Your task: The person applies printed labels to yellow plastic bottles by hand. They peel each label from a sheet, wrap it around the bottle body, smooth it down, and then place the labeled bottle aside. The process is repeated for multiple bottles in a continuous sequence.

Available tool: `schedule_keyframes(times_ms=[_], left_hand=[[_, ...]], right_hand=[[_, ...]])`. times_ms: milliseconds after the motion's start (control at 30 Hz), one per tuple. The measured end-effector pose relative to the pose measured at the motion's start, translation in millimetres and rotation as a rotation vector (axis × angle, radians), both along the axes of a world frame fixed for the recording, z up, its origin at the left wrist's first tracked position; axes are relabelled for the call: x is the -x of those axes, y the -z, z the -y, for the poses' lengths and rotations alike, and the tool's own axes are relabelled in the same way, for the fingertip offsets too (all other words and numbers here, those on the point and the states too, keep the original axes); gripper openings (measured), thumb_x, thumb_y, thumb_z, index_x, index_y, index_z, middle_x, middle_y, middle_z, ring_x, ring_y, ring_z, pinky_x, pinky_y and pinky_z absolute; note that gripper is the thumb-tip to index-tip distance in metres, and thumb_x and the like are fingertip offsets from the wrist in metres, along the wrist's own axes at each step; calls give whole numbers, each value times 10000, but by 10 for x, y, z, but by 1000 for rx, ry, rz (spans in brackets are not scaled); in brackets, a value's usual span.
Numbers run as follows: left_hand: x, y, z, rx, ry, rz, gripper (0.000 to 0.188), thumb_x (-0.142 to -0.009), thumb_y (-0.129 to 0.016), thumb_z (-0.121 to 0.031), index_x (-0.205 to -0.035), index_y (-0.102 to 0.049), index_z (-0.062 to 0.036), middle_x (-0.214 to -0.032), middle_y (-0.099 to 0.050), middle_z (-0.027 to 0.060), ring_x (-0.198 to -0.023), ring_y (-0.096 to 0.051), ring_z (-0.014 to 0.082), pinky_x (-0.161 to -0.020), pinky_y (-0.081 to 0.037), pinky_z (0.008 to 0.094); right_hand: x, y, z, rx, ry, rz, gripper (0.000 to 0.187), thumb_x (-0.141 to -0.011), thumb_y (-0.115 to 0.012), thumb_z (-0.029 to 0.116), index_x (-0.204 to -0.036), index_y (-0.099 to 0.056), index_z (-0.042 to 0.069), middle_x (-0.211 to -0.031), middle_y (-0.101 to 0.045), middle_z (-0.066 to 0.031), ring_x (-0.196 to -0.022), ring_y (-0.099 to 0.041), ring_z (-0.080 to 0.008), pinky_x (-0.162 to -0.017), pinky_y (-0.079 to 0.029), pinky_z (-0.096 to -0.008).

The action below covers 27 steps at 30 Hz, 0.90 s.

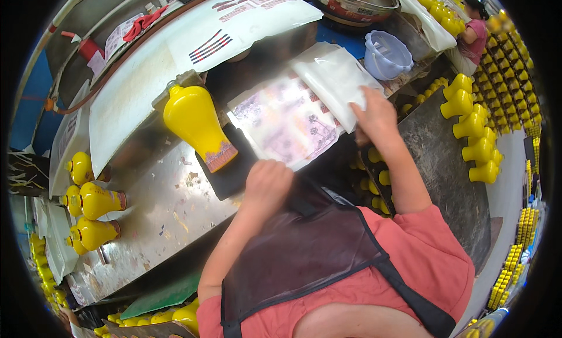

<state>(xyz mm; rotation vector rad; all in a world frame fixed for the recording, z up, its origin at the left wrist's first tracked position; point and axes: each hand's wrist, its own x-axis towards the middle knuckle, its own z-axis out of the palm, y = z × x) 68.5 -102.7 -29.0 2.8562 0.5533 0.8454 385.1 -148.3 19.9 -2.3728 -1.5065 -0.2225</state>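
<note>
My left hand [268, 183] is closed, its knuckles up, at the near corner of a printed decal sheet [281, 124] with lilac and pink floral patterns. Whatever its fingers hold is hidden. Over the far right part of that sheet lies a folded-back white cover sheet [333, 77], semi-glossy. The fingers of my right hand [377, 116] are bent on the right edge of this cover sheet and grip it. To the left of the decal sheet a yellow vase [193, 118] lies tilted on a holder, with a pink and purple patterned band round its lower end.
A lavender plastic basket [387, 55] and a large metal basin [354, 4] stand at the back. Several yellow vases [100, 201] stand on the metal bench at left, more on the dark board [448, 162] at right. Another person [471, 36] sits at far right beside racks of vases.
</note>
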Motion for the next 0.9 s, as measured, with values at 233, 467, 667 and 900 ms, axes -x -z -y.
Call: schedule_keyframes(times_ms=[233,467,667,900], left_hand=[[-7,-16,22,-6,-27,-14,185,-755,-681,-74,-700,-507,-107,-723,-497,52,-757,-574,242,-740,-471,374],[-2,-28,24,-11,-27,-31,178,-760,-674,-70,-700,-509,-104,-723,-500,55,-760,-579,241,-739,-472,373],[-5,-42,20,-22,-29,-35,178,-766,-671,-69,-699,-511,-112,-721,-503,51,-752,-579,232,-749,-472,374],[-6,-57,27,3,-30,-25,177,-765,-676,-65,-699,-519,-110,-720,-506,53,-748,-577,236,-751,-469,376]], right_hand=[[137,-6,-583,389,-203,-14,331,-878,-655,285,-1003,-739,-9,-1035,-701,-255,-953,-704,-407,-853,-564,-478],[-627,-494,-637,120,7,144,260,-888,-511,58,-1080,-680,10,-955,-723,-250,-915,-702,-442,-814,-555,-530],[-1022,-1055,-397,-204,-43,7,299,-889,-545,173,-1099,-756,142,-975,-726,-216,-945,-695,-407,-854,-550,-490],[-1303,-1379,-272,-262,-156,-386,271,-962,-626,212,-1139,-729,35,-909,-731,-40,-809,-666,-114,-752,-525,-276]])
